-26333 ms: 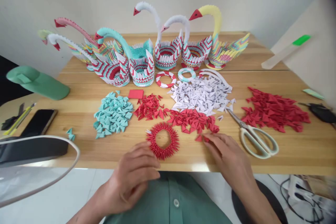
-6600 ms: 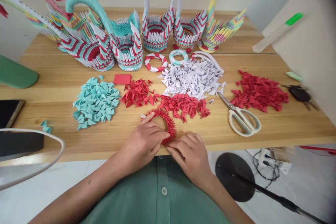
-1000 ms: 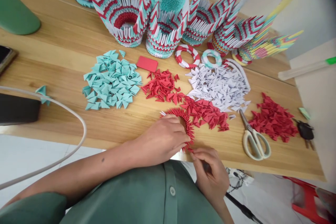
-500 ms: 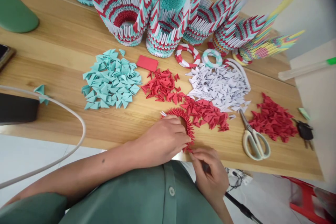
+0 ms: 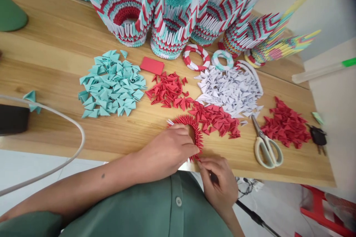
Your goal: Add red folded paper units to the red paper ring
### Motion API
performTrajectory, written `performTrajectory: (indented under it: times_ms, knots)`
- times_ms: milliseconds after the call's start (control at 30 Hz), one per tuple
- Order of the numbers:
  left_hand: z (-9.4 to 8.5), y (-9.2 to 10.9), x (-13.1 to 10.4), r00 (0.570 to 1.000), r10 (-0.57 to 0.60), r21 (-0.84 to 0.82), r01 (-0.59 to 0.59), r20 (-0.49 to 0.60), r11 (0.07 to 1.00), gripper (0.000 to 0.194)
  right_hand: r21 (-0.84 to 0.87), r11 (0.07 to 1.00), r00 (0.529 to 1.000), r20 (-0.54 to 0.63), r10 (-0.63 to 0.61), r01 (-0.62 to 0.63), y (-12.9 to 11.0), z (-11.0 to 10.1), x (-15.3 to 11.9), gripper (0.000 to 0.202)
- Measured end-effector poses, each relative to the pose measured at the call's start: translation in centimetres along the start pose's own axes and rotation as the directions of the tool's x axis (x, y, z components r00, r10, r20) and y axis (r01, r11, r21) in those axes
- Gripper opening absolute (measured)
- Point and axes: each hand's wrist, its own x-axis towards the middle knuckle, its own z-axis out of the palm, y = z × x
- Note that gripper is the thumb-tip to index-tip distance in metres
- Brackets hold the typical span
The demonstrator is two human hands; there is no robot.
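Observation:
A ring of red folded-paper pieces (image 5: 198,133) lies at the table's front edge, with a little white showing at its left end. My left hand (image 5: 172,148) is closed over the ring's near left side, covering part of it. At the ring's lower end my right hand (image 5: 218,179) pinches a small red paper piece (image 5: 198,160), mostly hidden by the fingertips. Just beyond the ring, loose red paper triangles (image 5: 217,118) are heaped. A pile of white triangles (image 5: 225,89) sits behind them, and turquoise triangles (image 5: 112,85) lie to the left.
Folded-paper baskets (image 5: 169,33) stand along the back. Two paper rings, one red-and-white (image 5: 196,57) and one turquoise-and-white (image 5: 222,60), lie before them. Scissors (image 5: 267,150), another red pile (image 5: 286,124) and keys (image 5: 318,136) are at right. A white cable (image 5: 75,122) loops at left.
The whole view has shifted slightly, so everything sits a bit further left. Both hands keep nearly the same hold at the red ring.

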Motion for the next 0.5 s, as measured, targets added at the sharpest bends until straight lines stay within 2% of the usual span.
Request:
performTrajectory:
  times_ms: [200, 500]
  knots:
    - [0.2, 0.0, -0.2, 1.0, -0.021, 0.005, 0.021, 0.013, 1.0, 0.03, -0.083, 0.987, 0.99, 0.032, -0.139, 0.141, -0.2, -0.1, 0.9, 0.023]
    - [0.3, 0.1, 0.0, 1.0, 0.01, 0.031, -0.01, -0.008, 0.999, 0.031, -0.112, 0.982, 0.988, 0.034, -0.148, 0.151, -0.6, 0.2, 1.3, 0.02]
